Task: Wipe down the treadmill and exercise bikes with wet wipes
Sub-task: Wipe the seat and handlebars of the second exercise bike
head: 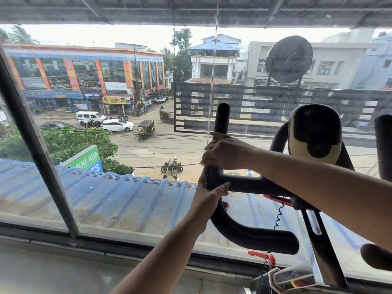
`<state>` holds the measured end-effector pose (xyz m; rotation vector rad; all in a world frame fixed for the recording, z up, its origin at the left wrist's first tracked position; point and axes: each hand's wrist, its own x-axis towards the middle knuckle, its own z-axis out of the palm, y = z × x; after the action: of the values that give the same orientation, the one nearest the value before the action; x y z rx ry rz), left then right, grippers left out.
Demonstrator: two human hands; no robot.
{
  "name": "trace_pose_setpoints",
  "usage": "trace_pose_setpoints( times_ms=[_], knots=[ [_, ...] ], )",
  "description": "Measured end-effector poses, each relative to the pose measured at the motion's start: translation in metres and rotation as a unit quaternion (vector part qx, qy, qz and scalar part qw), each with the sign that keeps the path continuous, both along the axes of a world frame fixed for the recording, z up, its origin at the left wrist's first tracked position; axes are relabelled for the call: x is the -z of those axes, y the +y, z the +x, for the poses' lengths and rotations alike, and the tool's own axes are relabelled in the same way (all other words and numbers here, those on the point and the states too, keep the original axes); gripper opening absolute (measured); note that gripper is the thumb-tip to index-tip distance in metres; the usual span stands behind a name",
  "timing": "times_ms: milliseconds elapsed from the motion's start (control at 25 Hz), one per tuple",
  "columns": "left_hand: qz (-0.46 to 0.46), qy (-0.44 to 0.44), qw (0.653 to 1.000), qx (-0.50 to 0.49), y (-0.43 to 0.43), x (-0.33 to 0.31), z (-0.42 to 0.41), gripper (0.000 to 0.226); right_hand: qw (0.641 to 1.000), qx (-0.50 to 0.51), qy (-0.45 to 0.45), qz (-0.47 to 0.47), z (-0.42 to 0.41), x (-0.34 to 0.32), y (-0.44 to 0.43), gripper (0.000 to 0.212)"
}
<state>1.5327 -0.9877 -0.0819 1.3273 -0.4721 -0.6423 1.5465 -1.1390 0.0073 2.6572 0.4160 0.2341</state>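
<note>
From the right hand [224, 152], gripping the handlebar [222, 117] upright, free room lies at nine o'clock, up to the slanted window post [37, 145]. At six o'clock the left hand [209, 197] holds the same bar. The console [316, 132] blocks three o'clock; the window glass [131, 158] walls off twelve o'clock, beyond the bar.

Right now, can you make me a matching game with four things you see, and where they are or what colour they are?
Things:
1. right hand
2. left hand
3. console
4. roof

Place or colour:
A. blue
B. cream and black
C. high on the handlebar, on its upright part
D. lower on the handlebar, at its bend

Pairs: 1-C, 2-D, 3-B, 4-A
</note>
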Motion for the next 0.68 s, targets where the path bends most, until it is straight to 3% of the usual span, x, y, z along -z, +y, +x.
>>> trace_pose_setpoints(
  times_ms=[80,200,320,480,600,680],
  knots=[
    [-0.004,0.011,1.000,-0.002,0.000,0.000,0.000,0.046,0.998,-0.051,0.021,0.026,-0.008,0.002,-0.003,0.035],
    [-0.013,0.017,1.000,0.000,-0.002,0.001,0.000,0.051,0.994,-0.070,-0.085,-0.026,-0.003,-0.009,-0.023,0.019],
    [-0.009,0.009,1.000,0.005,0.000,0.002,0.000,0.047,0.993,-0.057,-0.106,-0.001,-0.008,0.004,-0.013,0.020],
    [0.005,-0.023,1.000,0.013,0.001,0.002,0.001,0.024,0.978,-0.116,-0.044,0.169,-0.045,0.035,0.015,0.024],
    [0.004,-0.043,0.999,0.004,0.000,0.002,0.002,0.024,0.966,-0.165,0.033,0.195,-0.051,0.035,0.008,0.030],
    [-0.018,-0.043,0.999,0.010,0.000,0.003,0.001,0.026,0.968,-0.175,0.066,0.166,-0.048,0.031,-0.011,0.037]
  ],
)
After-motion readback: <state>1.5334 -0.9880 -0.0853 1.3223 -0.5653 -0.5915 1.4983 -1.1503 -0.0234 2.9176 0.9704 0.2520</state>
